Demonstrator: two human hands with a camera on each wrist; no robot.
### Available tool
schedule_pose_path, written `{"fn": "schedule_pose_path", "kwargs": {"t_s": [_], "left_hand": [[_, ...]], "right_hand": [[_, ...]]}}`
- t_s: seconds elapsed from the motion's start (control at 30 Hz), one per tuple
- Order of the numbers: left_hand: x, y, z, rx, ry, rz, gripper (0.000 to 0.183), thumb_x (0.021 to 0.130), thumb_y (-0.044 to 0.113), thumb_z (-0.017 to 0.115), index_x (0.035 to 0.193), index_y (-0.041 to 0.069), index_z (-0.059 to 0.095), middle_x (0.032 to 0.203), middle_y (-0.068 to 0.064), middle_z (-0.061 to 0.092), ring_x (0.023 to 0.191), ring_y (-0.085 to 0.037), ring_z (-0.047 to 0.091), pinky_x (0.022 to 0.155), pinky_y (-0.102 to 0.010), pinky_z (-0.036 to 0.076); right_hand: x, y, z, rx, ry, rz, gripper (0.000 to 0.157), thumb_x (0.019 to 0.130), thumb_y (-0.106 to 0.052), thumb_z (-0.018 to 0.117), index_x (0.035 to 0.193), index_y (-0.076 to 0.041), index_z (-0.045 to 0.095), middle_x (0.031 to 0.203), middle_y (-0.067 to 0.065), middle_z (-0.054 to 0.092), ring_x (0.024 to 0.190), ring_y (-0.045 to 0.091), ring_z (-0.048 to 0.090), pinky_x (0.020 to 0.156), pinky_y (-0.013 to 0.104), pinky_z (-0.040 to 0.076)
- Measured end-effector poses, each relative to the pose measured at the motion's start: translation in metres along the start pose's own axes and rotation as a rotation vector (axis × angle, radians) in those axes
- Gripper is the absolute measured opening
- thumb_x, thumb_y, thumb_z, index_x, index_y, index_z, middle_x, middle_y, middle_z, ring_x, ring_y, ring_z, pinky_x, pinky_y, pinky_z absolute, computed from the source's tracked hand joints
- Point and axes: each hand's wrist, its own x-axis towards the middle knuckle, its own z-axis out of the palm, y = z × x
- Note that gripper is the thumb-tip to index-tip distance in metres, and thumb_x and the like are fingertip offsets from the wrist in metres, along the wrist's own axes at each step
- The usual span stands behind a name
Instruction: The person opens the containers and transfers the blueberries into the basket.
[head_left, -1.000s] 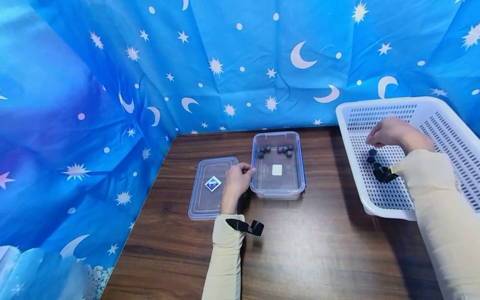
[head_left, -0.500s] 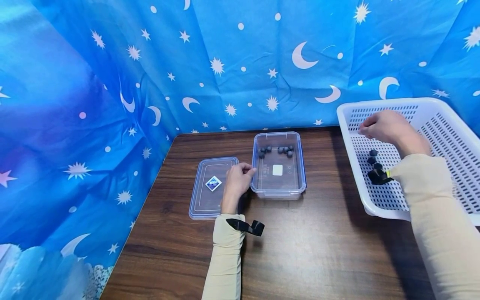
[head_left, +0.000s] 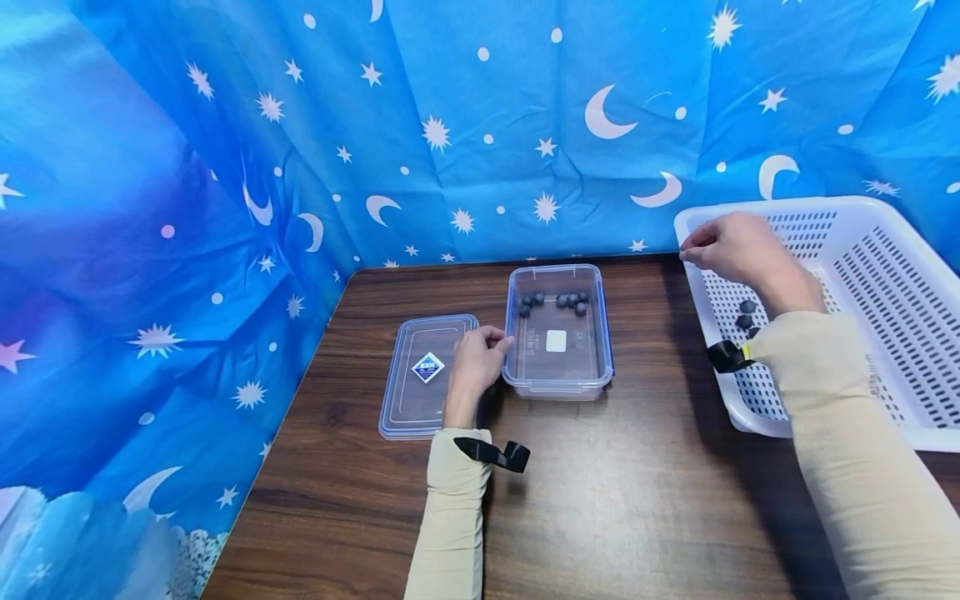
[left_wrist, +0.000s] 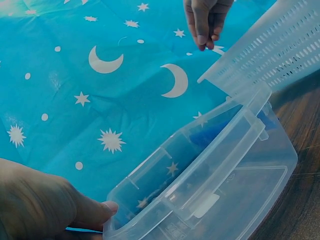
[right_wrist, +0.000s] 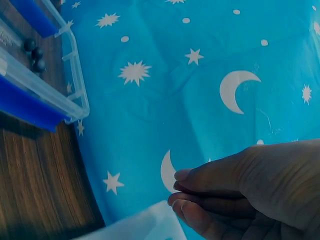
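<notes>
My left hand (head_left: 476, 367) holds the left rim of a clear plastic food container (head_left: 558, 385), its thumb tip on the edge in the left wrist view. Several dark blueberries (head_left: 573, 299) lie at the container's far end. Over the left rim of a white slotted basket (head_left: 738, 412) hovers my right hand (head_left: 738, 250), thumb and fingertips pinched together. In the right wrist view a dark sliver shows between those tips, a blueberry mostly hidden by the fingers. More blueberries (head_left: 745, 320) lie on the basket floor, partly covered by the right forearm.
The container's clear lid (head_left: 405, 392), with a blue diamond label, lies flat left of it, partly under my left hand. All stand on a dark wood table (head_left: 600, 492). A blue cloth (head_left: 480, 167) with moons and stars hangs behind and to the left.
My right hand has moved left and slightly up from inside the basket to above its left rim, fingertips still pinched. The left hand and the container have stayed put.
</notes>
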Motion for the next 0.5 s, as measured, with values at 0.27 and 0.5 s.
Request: {"fn": "schedule_pose_path", "kwargs": {"t_s": [0.27, 0.5], "left_hand": [[0.0, 0.0, -0.001, -0.006, -0.001, -0.007, 0.025, 0.095, 0.023, 0.06, 0.111, 0.006, 0.068, 0.097, -0.007, 0.066, 0.086, -0.019, 0.058, 0.076, -0.034, 0.048], [-0.001, 0.001, -0.001, -0.008, 0.002, -0.006, 0.024, 0.095, 0.024, 0.06, 0.109, 0.007, 0.069, 0.096, -0.006, 0.067, 0.085, -0.018, 0.058, 0.075, -0.034, 0.048]], "right_hand": [[0.003, -0.019, 0.011, -0.007, 0.032, -0.069, 0.024, 0.092, -0.013, 0.06, 0.105, 0.006, 0.067, 0.1, 0.025, 0.064, 0.087, 0.035, 0.053, 0.074, 0.045, 0.044], [0.006, -0.039, 0.025, -0.009, 0.026, -0.081, 0.024, 0.093, -0.013, 0.059, 0.108, 0.003, 0.068, 0.106, 0.025, 0.065, 0.089, 0.034, 0.055, 0.077, 0.047, 0.047]]}}
